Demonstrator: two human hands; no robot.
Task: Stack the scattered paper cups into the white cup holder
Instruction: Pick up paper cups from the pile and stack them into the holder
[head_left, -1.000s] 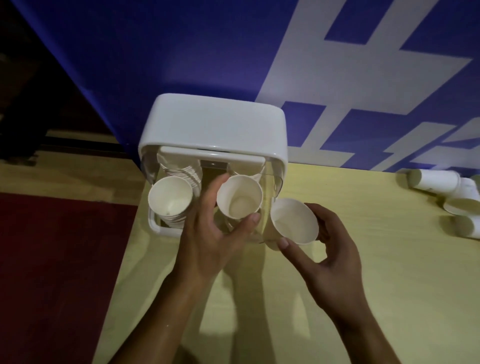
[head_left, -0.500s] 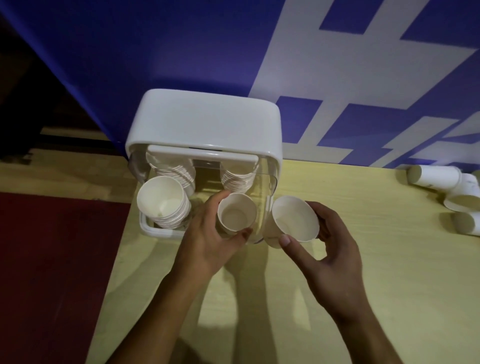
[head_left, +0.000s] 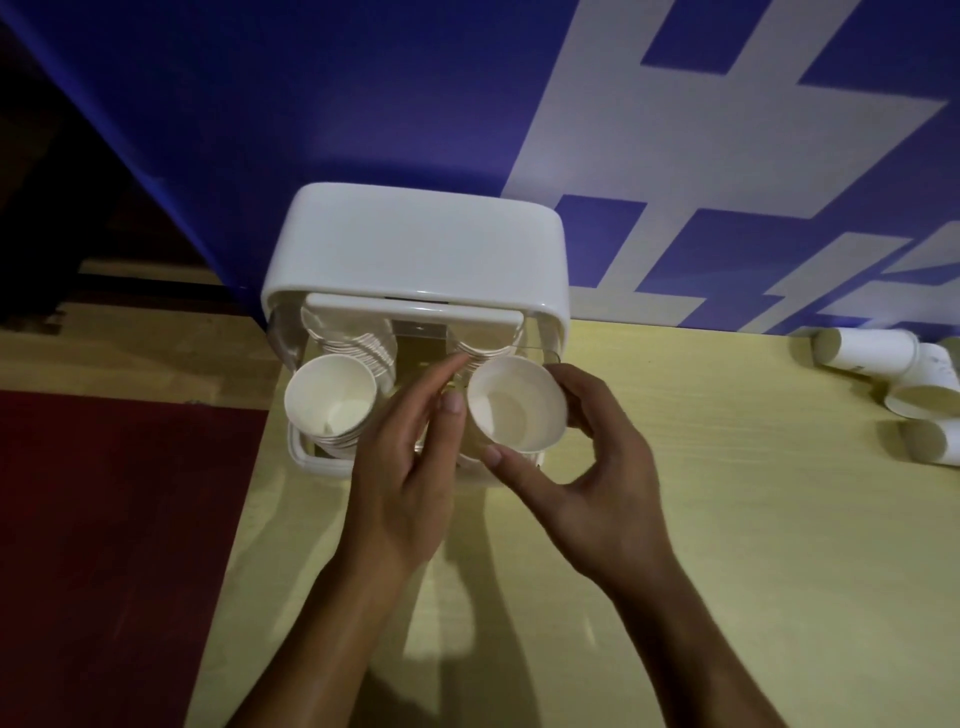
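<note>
Hands meet at the front of a white cup holder (head_left: 415, 249) that stands at the back left corner of a pale yellow wood-grain bench (head_left: 727, 519). The right hand (head_left: 597, 493) grips a plain paper cup (head_left: 514, 402), thumb under its rim and fingers curled round its far side. The cup tilts with its open mouth towards the camera, in front of the holder's right-hand column; whether it touches the cups there cannot be told. The left hand (head_left: 405, 483) holds nothing, its fingers stretched nearly straight towards the gap between the holder's two columns and its thumb tip just beside the cup's rim. Inside the holder, the left stack (head_left: 332, 400) of nested cups leans forward with its front cup open to the lens, while only the ridged rims of the right stack (head_left: 483, 348) show behind the fingers. Well apart, at the bench's far right edge, several loose cups (head_left: 862, 353) lie on their sides in a cluster. Behind the bench hangs a blue backdrop (head_left: 311, 104) printed with broad white strokes, cut off by the frame and not legible as any word; the cups and holder show no readable label. A red floor covering (head_left: 104, 519) lies left of the bench.
</note>
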